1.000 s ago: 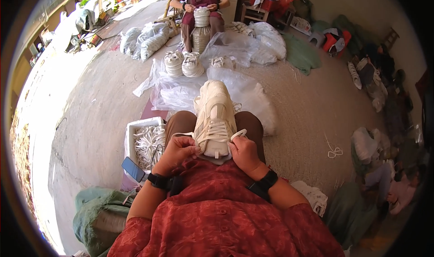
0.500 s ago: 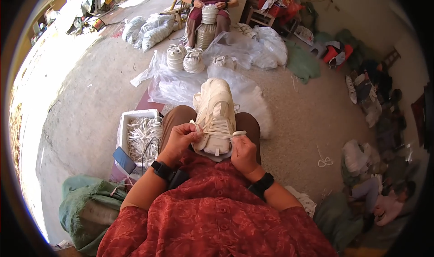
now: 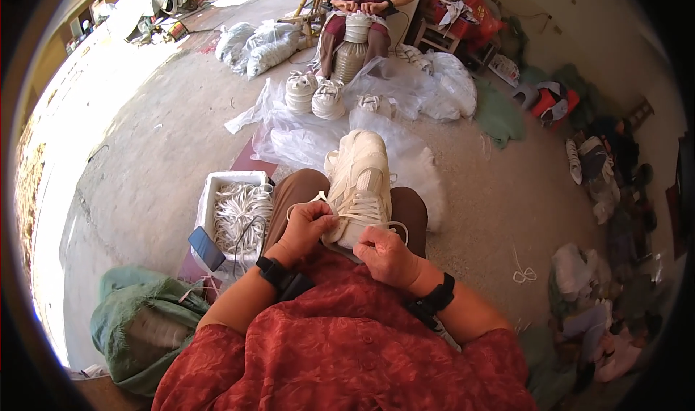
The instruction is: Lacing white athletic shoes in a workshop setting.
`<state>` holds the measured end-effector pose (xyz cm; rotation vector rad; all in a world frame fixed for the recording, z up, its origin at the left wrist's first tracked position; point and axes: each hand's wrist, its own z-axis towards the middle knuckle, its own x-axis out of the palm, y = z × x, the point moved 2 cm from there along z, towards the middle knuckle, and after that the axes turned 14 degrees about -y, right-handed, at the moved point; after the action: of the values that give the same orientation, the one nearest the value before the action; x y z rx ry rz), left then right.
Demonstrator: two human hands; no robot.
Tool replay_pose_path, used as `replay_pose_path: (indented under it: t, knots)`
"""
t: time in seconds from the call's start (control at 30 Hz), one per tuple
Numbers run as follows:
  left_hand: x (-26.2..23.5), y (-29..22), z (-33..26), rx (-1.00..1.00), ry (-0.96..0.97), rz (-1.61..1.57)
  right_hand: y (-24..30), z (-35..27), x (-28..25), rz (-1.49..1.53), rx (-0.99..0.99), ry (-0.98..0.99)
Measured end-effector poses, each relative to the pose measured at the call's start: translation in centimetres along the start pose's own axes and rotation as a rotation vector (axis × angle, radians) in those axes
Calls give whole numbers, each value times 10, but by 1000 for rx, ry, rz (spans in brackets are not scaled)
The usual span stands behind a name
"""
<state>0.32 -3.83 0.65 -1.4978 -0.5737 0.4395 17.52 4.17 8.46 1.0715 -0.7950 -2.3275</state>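
Note:
A cream-white sneaker point(image 3: 360, 161) rests on my lap between my knees, toe pointing away and laces point(image 3: 362, 207) crossing its upper. My left hand point(image 3: 307, 230) is at the left side of the lacing, thumb and fingers pinched on a shoelace whose loose length curls up beside it. My right hand point(image 3: 391, 256) is closed over the tongue end near my shirt. A white lace loop point(image 3: 400, 226) arches out from beside its knuckles, and the fist appears to grip that shoelace. The shoe's heel opening is partly hidden by my hands.
At my left stands a white foam box point(image 3: 205, 205) of laces, with a phone point(image 3: 206, 247) at its edge. Ahead, white shoes point(image 3: 328, 98) stand on plastic sheeting point(image 3: 289, 140). A seated co-worker point(image 3: 360, 6) handles stacked shoes. Green sacking point(image 3: 119, 317) lies lower left.
My right hand has moved left and toward me, over the tongue, and a lace loop now arches beside it. My left hand still pinches at the left side. The whole view has shifted slightly.

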Motion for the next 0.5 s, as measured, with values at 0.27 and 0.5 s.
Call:
replay_pose_path:
  t: [0.27,0.5]
  knots:
    - [7,1,2,104,-114,184,-41,0,15,-246,-25,-169]
    - [18,-27,-11,530,-53,689,-48,0,22,-355,-29,-151]
